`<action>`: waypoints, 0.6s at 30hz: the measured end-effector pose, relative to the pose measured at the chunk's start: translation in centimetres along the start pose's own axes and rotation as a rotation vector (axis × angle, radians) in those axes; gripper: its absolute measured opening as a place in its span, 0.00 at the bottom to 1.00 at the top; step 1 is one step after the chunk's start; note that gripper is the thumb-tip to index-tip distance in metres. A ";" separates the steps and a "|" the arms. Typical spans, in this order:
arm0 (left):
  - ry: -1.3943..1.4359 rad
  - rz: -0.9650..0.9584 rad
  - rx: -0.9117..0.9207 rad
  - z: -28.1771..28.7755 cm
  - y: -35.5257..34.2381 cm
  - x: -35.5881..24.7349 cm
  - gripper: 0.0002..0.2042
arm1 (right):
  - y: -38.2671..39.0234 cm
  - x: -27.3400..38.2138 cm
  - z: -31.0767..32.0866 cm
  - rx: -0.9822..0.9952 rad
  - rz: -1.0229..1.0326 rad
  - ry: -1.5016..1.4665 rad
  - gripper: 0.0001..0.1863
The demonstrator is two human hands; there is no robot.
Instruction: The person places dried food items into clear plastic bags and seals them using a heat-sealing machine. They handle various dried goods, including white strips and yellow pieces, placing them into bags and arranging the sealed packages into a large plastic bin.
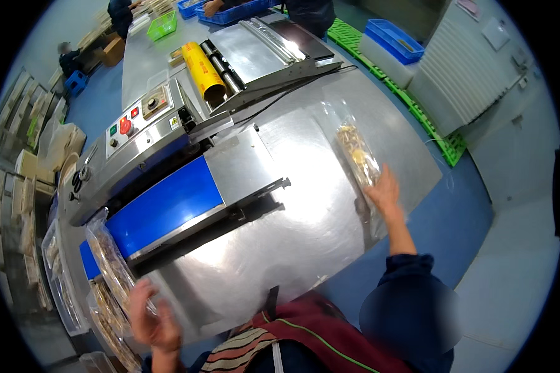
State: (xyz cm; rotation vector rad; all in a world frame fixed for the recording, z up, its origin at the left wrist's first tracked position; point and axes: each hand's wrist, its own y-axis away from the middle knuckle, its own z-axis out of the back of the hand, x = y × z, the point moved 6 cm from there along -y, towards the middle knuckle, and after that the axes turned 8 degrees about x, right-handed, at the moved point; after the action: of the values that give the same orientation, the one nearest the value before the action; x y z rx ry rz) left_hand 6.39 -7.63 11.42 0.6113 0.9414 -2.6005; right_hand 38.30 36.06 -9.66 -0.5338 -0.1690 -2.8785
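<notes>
The right hand [384, 190] grips the near end of a clear bag [356, 148] — lying on the right part of the metal table [255, 264], near its edge. The left hand [156, 319] is half open, fingers apart, beside a long filled bag [108, 256]; contact is hard to tell — open table spans between them, right of the blue belt [165, 206]

Glossy plastic bag [356, 149] at the right fingers [387, 177]; shiny, smooth metal table [305, 230] beneath them; smooth conveyor belt [168, 202] beyond the left fingers [142, 297].
</notes>
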 end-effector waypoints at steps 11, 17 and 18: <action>1.375 0.988 0.562 -31.0 -8.7 -2.6 0.32 | 20.1 6.5 5.9 -0.102 0.075 -0.239 0.41; 1.615 0.982 0.269 -29.1 -9.2 0.6 0.22 | 25.9 11.7 4.4 -0.171 0.318 -0.072 0.44; 1.607 1.013 0.206 -28.3 -8.6 1.5 0.16 | 26.6 12.7 4.0 -0.154 0.323 -0.088 0.44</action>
State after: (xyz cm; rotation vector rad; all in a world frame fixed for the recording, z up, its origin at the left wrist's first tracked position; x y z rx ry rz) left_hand 9.55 17.18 -4.38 2.4714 0.3380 -0.9306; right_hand 34.03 8.48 0.68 -0.6495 0.1177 -2.5676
